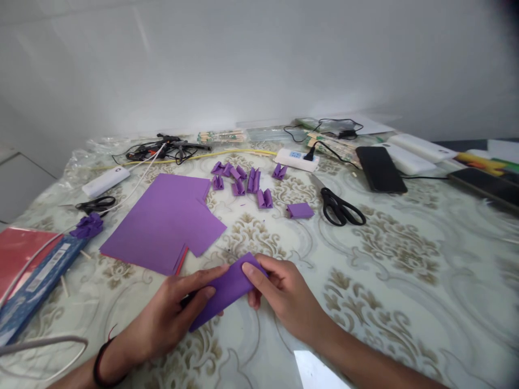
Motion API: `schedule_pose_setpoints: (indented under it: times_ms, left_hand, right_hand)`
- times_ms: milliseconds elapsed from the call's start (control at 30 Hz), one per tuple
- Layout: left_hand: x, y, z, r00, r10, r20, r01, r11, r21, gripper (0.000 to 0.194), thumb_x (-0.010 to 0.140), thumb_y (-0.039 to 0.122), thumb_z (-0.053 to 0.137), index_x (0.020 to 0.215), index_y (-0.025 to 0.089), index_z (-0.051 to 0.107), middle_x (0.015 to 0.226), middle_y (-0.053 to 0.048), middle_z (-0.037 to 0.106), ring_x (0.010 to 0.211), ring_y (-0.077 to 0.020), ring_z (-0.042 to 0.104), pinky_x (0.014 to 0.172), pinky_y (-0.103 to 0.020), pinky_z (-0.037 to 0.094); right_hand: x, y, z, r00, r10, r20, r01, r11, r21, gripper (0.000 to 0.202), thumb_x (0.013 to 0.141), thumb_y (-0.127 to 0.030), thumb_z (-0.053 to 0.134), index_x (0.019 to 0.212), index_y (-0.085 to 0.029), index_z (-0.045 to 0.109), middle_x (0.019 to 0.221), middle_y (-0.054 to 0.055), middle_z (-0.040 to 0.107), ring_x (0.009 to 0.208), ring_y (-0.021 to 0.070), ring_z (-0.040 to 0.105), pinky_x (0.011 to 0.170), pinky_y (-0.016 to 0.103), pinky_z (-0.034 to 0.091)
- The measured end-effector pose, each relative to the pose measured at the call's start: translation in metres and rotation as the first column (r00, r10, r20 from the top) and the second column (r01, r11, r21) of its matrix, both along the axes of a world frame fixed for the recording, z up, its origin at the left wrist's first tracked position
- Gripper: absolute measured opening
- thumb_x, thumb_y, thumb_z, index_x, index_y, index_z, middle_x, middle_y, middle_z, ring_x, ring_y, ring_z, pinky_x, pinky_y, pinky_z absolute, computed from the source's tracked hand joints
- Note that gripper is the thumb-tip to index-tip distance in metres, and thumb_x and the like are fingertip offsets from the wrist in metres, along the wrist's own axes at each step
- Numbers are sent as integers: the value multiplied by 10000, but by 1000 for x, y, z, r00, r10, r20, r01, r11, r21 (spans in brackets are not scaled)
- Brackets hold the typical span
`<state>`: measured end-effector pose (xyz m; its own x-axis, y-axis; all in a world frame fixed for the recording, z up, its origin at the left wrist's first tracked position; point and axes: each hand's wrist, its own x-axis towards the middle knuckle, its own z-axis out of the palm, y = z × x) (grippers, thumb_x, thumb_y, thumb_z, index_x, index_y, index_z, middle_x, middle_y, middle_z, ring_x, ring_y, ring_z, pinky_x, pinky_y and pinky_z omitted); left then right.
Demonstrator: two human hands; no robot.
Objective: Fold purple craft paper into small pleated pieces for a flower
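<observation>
A folded strip of purple paper point(227, 292) is held between both hands, slanting up to the right above the table. My left hand point(174, 308) grips its lower left part, thumb and index finger on top. My right hand point(284, 292) pinches the upper right end, thumb on top and fingers underneath. Beyond my left hand lies a stack of purple sheets point(158, 221) with some red showing at its edge. Several small folded purple pieces point(253, 180) stand farther back, and one flat folded piece point(300, 210) lies to their right.
Black-handled scissors point(340, 208) lie to the right, near a black phone point(381, 169). A power strip point(297, 159) sits at the back. At left are smaller scissors point(96, 205), a white power bank point(106, 181), crumpled purple paper point(88, 225) and a blue package point(44, 286).
</observation>
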<state>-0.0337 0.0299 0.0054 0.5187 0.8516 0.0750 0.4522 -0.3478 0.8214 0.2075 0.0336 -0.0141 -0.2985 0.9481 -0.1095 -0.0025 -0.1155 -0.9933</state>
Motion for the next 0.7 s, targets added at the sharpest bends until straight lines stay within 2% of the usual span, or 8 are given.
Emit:
schedule_pose_setpoints:
  times_ms: [433,567,700]
  left_hand:
    - [-1,-1,-5,999,32,5,-32,999,30,397,1081,259,600,1464,323,683,1373,-38,775,1163,-241,804,925,-280,663]
    - [-2,-1,-5,999,36,-3,-36,999,24,386,1087,294,597,1462,320,689,1372,-41,776,1189,-246,793,941,-281,654]
    - [-3,-2,-6,999,52,-14,-52,999,3,385,1094,329,589,1467,351,684,1376,-30,778,1132,-241,813,909,-290,657]
  right_hand:
    - [2,0,-1,1000,13,-8,-13,1000,29,508,1028,-628,585,729,-218,604,604,5,648,581,170,619,604,300,472]
    - [2,0,0,1000,12,-3,-12,1000,18,501,1027,-621,588,735,-215,604,610,9,657,587,173,630,604,300,471]
    - [2,-1,2,1000,18,-9,-18,1000,17,508,1030,-623,580,728,-215,601,611,11,657,589,173,630,613,302,477]
